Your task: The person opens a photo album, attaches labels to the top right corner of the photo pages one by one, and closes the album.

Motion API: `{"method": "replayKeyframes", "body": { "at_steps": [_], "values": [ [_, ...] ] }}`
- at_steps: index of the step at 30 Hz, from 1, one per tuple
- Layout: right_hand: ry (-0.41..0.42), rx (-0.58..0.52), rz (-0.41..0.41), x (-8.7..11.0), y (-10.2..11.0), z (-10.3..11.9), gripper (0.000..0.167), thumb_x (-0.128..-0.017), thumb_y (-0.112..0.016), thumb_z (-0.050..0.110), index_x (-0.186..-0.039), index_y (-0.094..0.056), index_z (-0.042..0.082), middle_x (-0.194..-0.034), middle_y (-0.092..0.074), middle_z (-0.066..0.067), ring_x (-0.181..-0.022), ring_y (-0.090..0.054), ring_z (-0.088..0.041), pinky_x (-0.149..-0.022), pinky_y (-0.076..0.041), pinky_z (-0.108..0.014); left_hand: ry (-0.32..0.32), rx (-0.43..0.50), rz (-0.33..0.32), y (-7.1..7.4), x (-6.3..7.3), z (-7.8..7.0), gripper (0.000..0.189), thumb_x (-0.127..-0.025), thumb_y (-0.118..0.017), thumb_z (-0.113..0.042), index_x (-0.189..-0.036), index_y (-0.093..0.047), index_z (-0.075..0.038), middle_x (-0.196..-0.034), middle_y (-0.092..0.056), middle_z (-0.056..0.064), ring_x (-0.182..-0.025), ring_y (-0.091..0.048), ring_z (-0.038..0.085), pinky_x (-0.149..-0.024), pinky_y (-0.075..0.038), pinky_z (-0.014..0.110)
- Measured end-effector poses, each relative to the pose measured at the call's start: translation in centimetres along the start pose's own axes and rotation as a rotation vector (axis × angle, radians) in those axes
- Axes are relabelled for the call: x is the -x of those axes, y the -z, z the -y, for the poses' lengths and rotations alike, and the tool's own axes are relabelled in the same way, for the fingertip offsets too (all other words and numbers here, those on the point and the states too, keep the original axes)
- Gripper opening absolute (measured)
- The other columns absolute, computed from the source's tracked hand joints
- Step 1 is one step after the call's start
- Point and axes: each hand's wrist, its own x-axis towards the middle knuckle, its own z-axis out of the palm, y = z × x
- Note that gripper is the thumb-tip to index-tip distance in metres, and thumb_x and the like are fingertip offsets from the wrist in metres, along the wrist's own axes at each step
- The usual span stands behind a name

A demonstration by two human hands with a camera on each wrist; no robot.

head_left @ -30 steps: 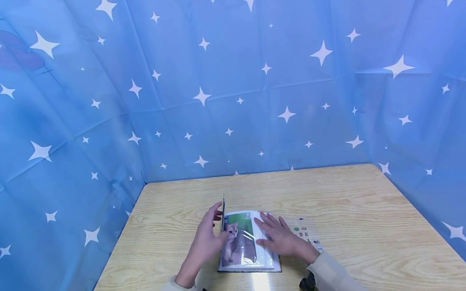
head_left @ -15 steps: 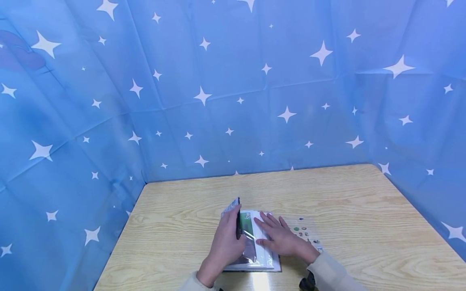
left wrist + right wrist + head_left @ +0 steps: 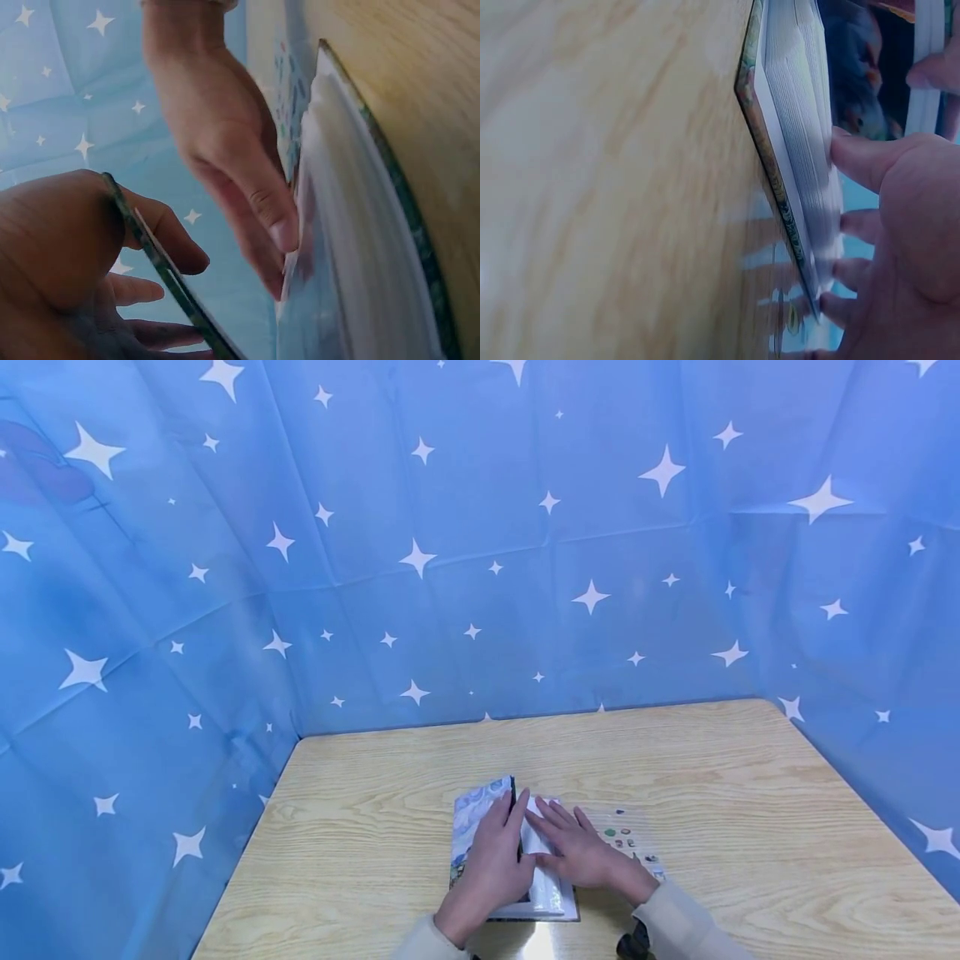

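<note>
A photo album lies on the table, its patterned front cover tilted up and leaning over the pages. My left hand holds this cover by its free edge; in the left wrist view the thumb is on the inner side and the fingers are outside. My right hand rests with spread, straight fingers on the right margin of the top page. In the right wrist view, the thick stack of pages shows beside that hand. Most of the top page's picture is hidden behind the left hand and the cover.
A clear sheet with small coloured stickers lies right of the album, partly under the right forearm. The wooden table extends around. A blue curtain with white stars hangs behind and at the sides.
My left hand has swung the album cover from near upright over to the right, down over the cat picture. The right hand has stayed in place on the page.
</note>
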Motion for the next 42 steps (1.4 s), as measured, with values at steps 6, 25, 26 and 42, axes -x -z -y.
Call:
{"method": "replayKeyframes", "body": {
  "at_steps": [6,25,26,42],
  "values": [
    [0.001,-0.006,-0.002,0.1,-0.1,0.0,0.065,-0.098,-0.060,0.033,-0.150,-0.039,0.001,-0.162,-0.023,-0.020,-0.148,-0.017,-0.045,-0.114,-0.008,-0.071,-0.009,-0.058,0.022,-0.9,0.1,-0.1,0.078,-0.081,-0.067,-0.010,-0.153,-0.036,-0.007,-0.152,-0.036,0.028,-0.140,-0.037,0.045,-0.111,-0.034,0.059],
    [0.087,-0.157,-0.093,-0.3,0.6,-1.6,0.054,-0.099,-0.061,0.027,-0.145,-0.048,0.003,-0.155,-0.033,-0.027,-0.141,-0.032,-0.048,-0.112,-0.025,-0.066,-0.060,-0.026,0.067,-0.5,1.9,1.0,0.064,-0.098,-0.055,-0.024,-0.153,-0.032,-0.003,-0.145,-0.052,0.017,-0.135,-0.044,0.043,-0.108,-0.037,0.062],
    [0.079,-0.177,-0.102,-0.3,0.6,-1.6,0.050,-0.099,-0.060,0.025,-0.144,-0.050,0.005,-0.154,-0.035,-0.026,-0.141,-0.033,-0.048,-0.112,-0.027,-0.064,-0.056,-0.029,0.075,-0.4,1.9,1.0,0.065,-0.097,-0.056,-0.023,-0.154,-0.032,-0.004,-0.145,-0.052,0.017,-0.136,-0.044,0.042,-0.108,-0.037,0.062],
    [0.023,-0.238,-0.244,-0.2,1.0,-2.2,0.036,-0.096,-0.060,0.005,-0.132,-0.060,0.003,-0.141,-0.052,-0.024,-0.132,-0.048,-0.043,-0.108,-0.038,-0.058,-0.004,-0.144,0.233,-0.4,2.2,0.8,0.074,-0.093,-0.065,-0.028,-0.156,-0.030,-0.012,-0.153,-0.045,0.011,-0.141,-0.038,0.037,-0.111,-0.032,0.061]
  ]
}}
